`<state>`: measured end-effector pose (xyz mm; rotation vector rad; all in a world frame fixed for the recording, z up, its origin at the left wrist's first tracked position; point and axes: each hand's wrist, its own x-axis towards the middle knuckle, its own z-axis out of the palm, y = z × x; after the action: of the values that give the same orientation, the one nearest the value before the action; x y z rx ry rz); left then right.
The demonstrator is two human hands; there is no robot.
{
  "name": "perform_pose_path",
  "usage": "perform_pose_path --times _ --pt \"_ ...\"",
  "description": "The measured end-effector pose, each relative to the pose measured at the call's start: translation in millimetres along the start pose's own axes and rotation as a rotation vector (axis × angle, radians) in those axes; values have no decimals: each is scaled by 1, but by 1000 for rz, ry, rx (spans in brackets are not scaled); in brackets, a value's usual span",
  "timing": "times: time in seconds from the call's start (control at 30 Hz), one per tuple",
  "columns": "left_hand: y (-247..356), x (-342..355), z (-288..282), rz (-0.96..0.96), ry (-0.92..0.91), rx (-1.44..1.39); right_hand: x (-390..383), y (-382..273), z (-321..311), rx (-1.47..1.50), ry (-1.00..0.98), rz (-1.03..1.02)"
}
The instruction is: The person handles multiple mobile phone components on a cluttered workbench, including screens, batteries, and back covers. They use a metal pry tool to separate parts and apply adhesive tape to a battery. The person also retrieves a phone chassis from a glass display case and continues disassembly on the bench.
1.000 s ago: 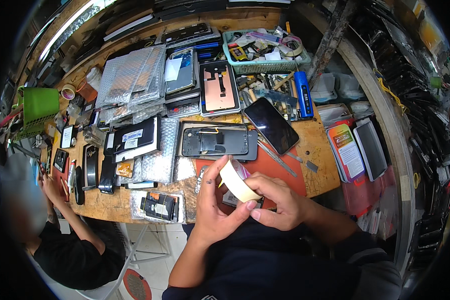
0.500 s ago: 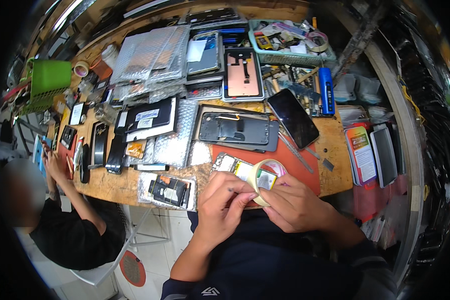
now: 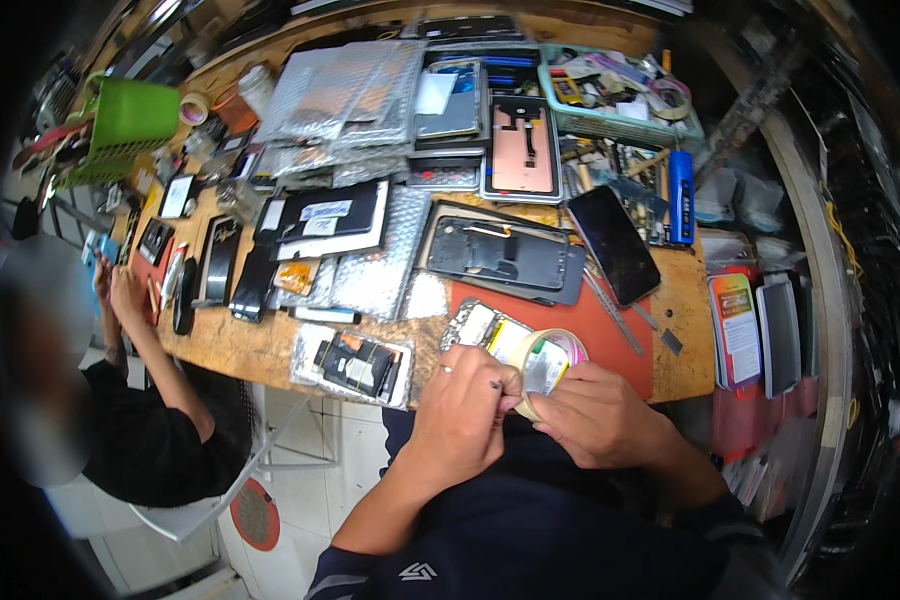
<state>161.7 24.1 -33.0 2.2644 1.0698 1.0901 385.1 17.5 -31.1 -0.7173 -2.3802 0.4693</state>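
Observation:
A pale yellow roll of adhesive tape (image 3: 526,352) is held upright between my hands at the table's front edge. My right hand (image 3: 602,412) is closed on the roll's right and lower side, thumb and finger pinching its rim. Closed against the roll's left side is my left hand (image 3: 467,408); whether a loose end of tape is between its fingertips is hidden. Just behind the roll lies an opened phone (image 3: 478,322) with a yellow-and-white battery, on an orange-red mat (image 3: 610,355). The roll and my hands partly cover this phone.
Phone parts in bubble wrap (image 3: 355,365) lie left of my hands. Beyond are a grey phone housing (image 3: 500,250), a black phone (image 3: 615,245), tweezers (image 3: 612,310), a blue tool (image 3: 681,198) and a teal basket (image 3: 620,125). A person (image 3: 150,420) sits at left.
The view has shifted, so the table appears further right and my hands with it. My left fingers have curled more tightly beside the tape roll; my right hand keeps its hold.

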Motion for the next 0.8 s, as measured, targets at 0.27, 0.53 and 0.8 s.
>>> perform_pose_path --times 0.27,0.53,0.8 --pt "8 -17 -5 63 174 -15 25 -4 -1 -28 28 -7" --pt "8 -53 -20 -179 364 -281 48 -17 26 -106 -20 -50" --pt "12 -111 -34 17 611 -18 53 8 33 111 446 202"
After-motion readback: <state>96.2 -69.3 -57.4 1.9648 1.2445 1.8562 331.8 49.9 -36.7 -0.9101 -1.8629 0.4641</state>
